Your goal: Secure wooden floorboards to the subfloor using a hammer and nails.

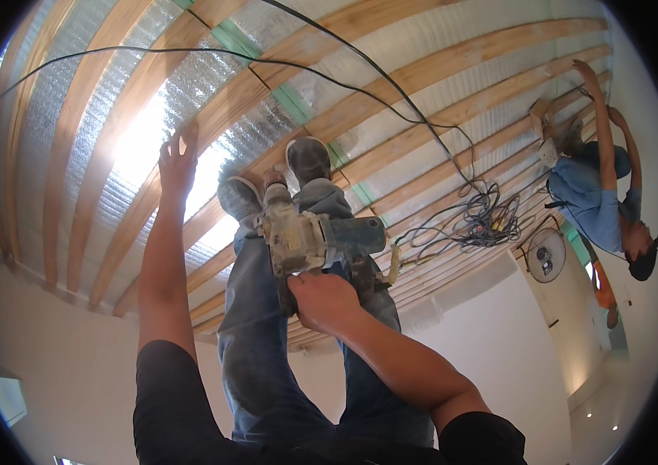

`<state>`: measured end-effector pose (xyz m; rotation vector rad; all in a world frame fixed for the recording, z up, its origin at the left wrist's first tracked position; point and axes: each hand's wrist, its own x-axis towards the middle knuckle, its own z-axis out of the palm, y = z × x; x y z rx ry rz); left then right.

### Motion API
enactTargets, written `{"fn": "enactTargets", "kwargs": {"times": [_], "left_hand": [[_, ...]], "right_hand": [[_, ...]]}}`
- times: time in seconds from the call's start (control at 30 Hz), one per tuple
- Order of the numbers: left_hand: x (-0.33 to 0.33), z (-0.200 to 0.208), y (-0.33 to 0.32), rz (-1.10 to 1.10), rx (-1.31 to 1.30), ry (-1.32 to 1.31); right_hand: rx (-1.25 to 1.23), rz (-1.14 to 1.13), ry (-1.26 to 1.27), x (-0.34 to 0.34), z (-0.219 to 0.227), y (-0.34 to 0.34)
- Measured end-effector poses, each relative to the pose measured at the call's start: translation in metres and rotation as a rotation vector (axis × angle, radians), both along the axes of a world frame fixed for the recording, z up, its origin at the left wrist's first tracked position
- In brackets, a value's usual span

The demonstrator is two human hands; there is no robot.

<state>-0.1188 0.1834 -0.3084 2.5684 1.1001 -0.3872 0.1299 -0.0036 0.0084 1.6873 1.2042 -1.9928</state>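
My right hand (327, 301) is wrapped round the rear handle of a dusty rotary hammer drill (298, 236), a worn grey and yellowish body with a dark green motor housing. The drill's front end points away from me, toward the wooden joists between my shoes; whether a bit touches the wood is too small to tell. Farther out to the left, my left hand (178, 161) reaches with fingers stretched to a wooden joist (216, 116) and seems to rest on it. A pale cord end (393, 267) hangs at the drill's right side.
Parallel joists run over silvery foil sheeting (58, 147), with a green strip (290, 101) crossing. Tangled cables (484, 221) lie to the right, and a black cable (367, 58) arcs overhead. At right are a crouching co-worker in blue (588, 194), a fan (546, 254) and another person in orange (604, 285).
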Motion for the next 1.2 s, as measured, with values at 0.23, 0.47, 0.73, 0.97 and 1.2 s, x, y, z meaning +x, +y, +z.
{"fn": "enactTargets", "kwargs": {"times": [0.23,0.47,0.73,0.97,1.2], "left_hand": [[-0.008,-0.008,0.004,-0.009,-0.015,-0.042],[-0.011,-0.016,-0.001,-0.041,0.068,-0.017],[-0.008,-0.015,0.002,-0.065,0.135,-0.079],[-0.001,-0.004,0.002,-0.076,0.104,-0.093],[-0.009,-0.01,0.009,-0.067,0.099,-0.104]], "right_hand": [[0.058,-0.006,-0.008,0.0,0.0,-0.003],[0.079,-0.016,-0.019,-0.004,-0.001,-0.012],[0.096,-0.008,-0.012,-0.002,-0.001,-0.008],[0.042,0.012,-0.014,0.002,0.0,-0.004],[0.061,-0.008,-0.014,0.0,-0.001,-0.002]]}}
